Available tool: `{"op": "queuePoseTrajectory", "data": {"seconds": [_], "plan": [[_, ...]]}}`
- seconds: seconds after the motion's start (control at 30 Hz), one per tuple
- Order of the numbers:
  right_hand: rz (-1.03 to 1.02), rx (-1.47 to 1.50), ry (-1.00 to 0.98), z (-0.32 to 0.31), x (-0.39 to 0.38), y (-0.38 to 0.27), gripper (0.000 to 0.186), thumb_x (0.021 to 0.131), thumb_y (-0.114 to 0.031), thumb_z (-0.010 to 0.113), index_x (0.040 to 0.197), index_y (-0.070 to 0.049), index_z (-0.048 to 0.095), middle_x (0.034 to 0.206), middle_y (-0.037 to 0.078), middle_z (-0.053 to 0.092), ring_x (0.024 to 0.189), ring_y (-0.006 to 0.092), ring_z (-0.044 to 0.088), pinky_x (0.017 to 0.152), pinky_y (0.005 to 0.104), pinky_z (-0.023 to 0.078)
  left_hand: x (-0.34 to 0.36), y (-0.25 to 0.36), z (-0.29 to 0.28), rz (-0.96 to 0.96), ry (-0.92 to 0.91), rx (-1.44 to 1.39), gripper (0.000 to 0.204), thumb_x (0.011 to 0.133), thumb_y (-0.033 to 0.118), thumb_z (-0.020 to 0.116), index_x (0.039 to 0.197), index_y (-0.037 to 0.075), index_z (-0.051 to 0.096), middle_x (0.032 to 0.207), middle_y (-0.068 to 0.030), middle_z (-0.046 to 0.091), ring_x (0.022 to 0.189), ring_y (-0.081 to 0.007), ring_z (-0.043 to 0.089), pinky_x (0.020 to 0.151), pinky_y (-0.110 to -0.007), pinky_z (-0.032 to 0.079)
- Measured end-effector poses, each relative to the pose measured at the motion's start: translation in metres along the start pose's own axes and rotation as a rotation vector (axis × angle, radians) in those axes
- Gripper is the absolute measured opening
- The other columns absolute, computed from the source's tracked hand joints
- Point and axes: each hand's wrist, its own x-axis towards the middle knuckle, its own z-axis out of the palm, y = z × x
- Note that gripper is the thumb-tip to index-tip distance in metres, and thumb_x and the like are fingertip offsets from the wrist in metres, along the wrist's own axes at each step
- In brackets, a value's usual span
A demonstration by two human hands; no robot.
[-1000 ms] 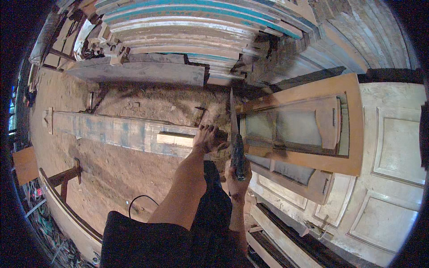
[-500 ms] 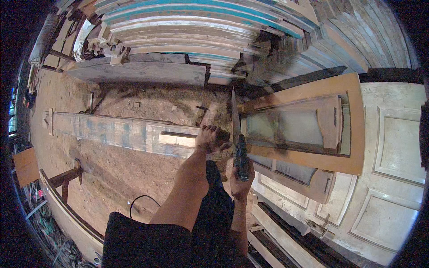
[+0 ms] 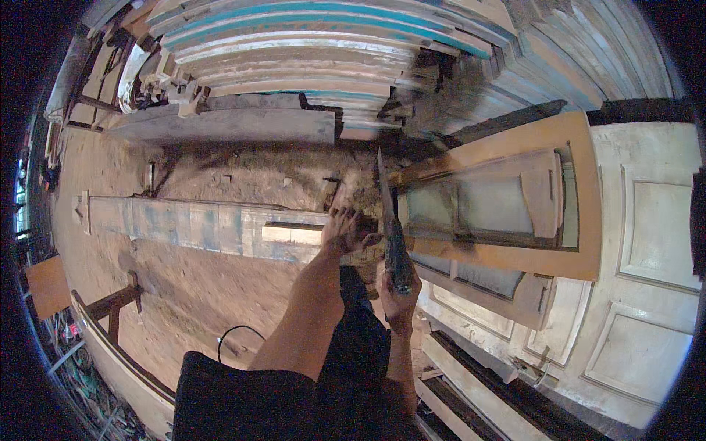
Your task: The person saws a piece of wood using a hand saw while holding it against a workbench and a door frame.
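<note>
My right hand is closed round the dark handle of a handsaw, its narrow blade pointing away from me and seen nearly edge-on. To its left, my left hand lies with fingers spread on the near right end of a long, worn plank bench. A pale wooden strip rests on the bench and reaches almost to that hand's wrist. Just beyond the fingers is what looks like a hammer. What lies under my left palm is hidden.
Framed door panels lean at the right, beside a white panelled door. Stacked boards fill the far side. A grey board stands before them. At the left is a low wooden trestle on the dirt floor.
The saw and my right hand have shifted slightly, the blade tip a little lower and to the left. My left hand stays on the bench. The whole view has moved a little.
</note>
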Motion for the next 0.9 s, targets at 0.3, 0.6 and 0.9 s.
{"op": "queuePoseTrajectory", "data": {"seconds": [0.3, 0.6, 0.9], "plan": [[-0.017, -0.192, -0.104, -0.018, -0.016, -0.057, 0.042, 0.088, -0.001, 0.066, 0.129, 0.006, 0.060, 0.111, 0.013, 0.072, 0.102, 0.0187, 0.068, 0.090, 0.0333, 0.053, 0.000, 0.005, -0.009, -0.037, -0.161, 0.063, 0.098, 0.086, 0.080, 0.045, 0.155, 0.010, 0.038, 0.156, -0.0173, 0.041, 0.148, -0.0330, 0.031, 0.124, -0.054, 0.014], [0.079, -0.288, -0.047, -0.039, -0.079, -0.092, 0.051, 0.083, 0.003, 0.067, 0.133, 0.001, 0.059, 0.106, 0.014, 0.071, 0.093, 0.0190, 0.066, 0.085, 0.0318, 0.052, 0.000, -0.028, 0.046, 0.012, 0.028, -0.009, 0.088, 0.086, 0.075, 0.053, 0.146, 0.010, 0.046, 0.146, -0.0179, 0.049, 0.140, -0.0342, 0.040, 0.121, -0.055, 0.019], [0.075, -0.564, -0.094, -0.051, -0.079, -0.118, 0.051, 0.081, 0.002, 0.066, 0.132, 0.000, 0.061, 0.100, 0.011, 0.072, 0.086, 0.0146, 0.065, 0.081, 0.0324, 0.052, 0.006, 0.011, -0.015, 0.043, -0.062, 0.003, 0.062, 0.085, 0.056, 0.065, 0.131, 0.015, 0.060, 0.129, -0.0102, 0.062, 0.131, -0.0301, 0.050, 0.113, -0.053, 0.030]]}}
